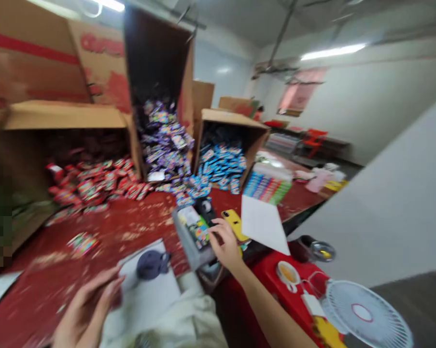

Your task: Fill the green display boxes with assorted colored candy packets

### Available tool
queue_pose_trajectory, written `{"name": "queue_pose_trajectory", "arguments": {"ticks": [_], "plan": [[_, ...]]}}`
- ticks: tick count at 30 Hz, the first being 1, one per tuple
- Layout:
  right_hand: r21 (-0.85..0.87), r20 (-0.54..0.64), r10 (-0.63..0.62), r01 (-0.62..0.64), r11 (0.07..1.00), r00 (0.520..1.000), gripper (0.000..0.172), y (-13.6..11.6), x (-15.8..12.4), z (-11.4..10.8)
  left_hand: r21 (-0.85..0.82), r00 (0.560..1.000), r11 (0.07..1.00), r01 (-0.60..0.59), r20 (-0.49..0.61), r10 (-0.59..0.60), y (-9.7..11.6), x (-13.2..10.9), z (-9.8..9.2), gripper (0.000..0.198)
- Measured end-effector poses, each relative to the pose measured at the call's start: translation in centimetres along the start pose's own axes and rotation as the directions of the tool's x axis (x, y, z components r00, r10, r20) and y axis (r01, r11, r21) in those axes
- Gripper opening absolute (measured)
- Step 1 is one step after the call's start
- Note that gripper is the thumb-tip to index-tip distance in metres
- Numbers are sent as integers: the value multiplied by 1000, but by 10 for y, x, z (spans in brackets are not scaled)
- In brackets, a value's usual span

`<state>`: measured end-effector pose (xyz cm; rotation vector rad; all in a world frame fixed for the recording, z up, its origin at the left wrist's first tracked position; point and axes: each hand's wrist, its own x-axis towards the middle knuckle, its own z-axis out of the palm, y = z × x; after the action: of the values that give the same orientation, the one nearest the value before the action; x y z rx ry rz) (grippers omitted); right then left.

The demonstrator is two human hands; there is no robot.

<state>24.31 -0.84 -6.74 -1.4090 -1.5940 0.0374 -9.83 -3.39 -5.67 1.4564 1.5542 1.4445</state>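
Note:
My right hand reaches over a grey plastic tray, fingers bent and a little apart. Its fingertips are beside a colourful printed packet in the tray; blur hides whether they touch. No held thing shows in that hand. My left hand is at the left edge of a white flat box or board, fingers extended and apart from the thumb. A dark purple round object with a small protruding part lies on the white surface. A yellow phone lies just beyond my right hand.
Cartons hold red packets, purple packets and blue packets, some spilling onto the red table. A white-flapped display box stands right. A fan and cup are on a red surface. A few packets lie left.

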Motion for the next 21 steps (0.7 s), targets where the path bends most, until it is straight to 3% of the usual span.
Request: {"name": "queue_pose_trajectory", "arguments": {"ticks": [2,5,8,11,15,18,21], "plan": [[100,27,-4,1,995,1000,10,-16,-5,18,-58,979,997,-59,193,69,-13,3,-9,36],[193,113,-35,13,981,993,10,-41,1,35,-1,938,991,-136,322,129,-21,3,-15,26],[168,183,-22,-9,986,983,11,-56,23,40,15,881,978,-208,436,181,-15,-2,-3,22],[-50,338,70,-57,997,938,18,-55,63,44,-36,781,943,-331,551,295,-4,-6,36,26],[-256,576,162,-11,967,801,18,-42,121,65,-68,548,840,-539,729,410,15,-2,113,47],[-301,689,178,53,952,702,4,-32,151,85,8,437,776,-631,830,347,22,0,155,66],[-332,785,206,116,936,584,23,-19,170,100,81,362,757,-648,907,214,15,1,172,75]]}}
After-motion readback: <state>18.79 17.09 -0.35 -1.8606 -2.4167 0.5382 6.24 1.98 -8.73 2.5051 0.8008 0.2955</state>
